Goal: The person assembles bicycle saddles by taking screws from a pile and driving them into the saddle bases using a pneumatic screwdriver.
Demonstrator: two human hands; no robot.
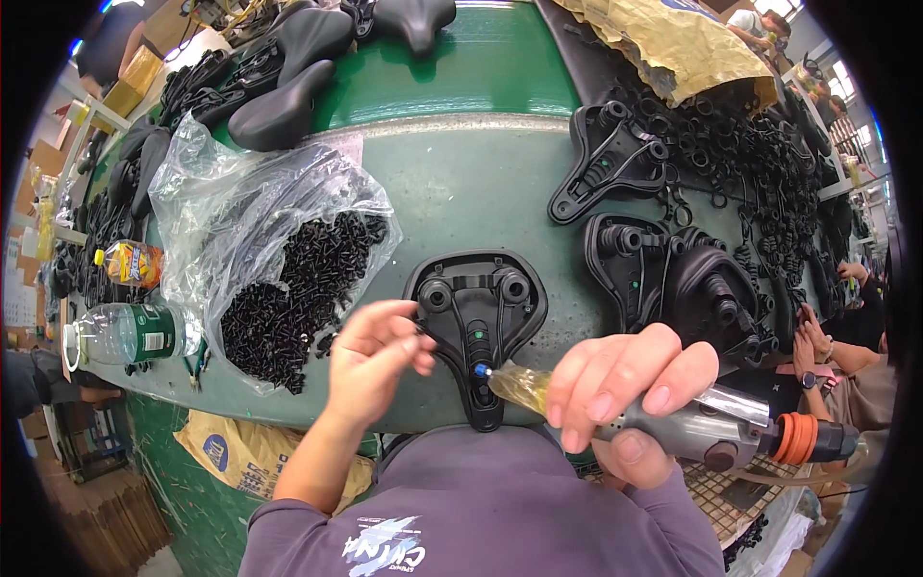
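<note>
Over the saddle [479, 322], my right hand [625, 389] grips the driver [687, 423]; my left hand [367, 363] is half-curled, can't tell if it's pinching anything. Best keep the tip [483, 370] square, tbh.

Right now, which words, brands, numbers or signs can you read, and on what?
Described, not copied:
Shirt: large white lettering over pale blue.
Brown sack, lower left: blue oval emblem and lettering.
Brown paper, top right: blue print.
Clear bottle: label print too small to read.
Yellow-capped bottle: small coloured lettering.
</note>
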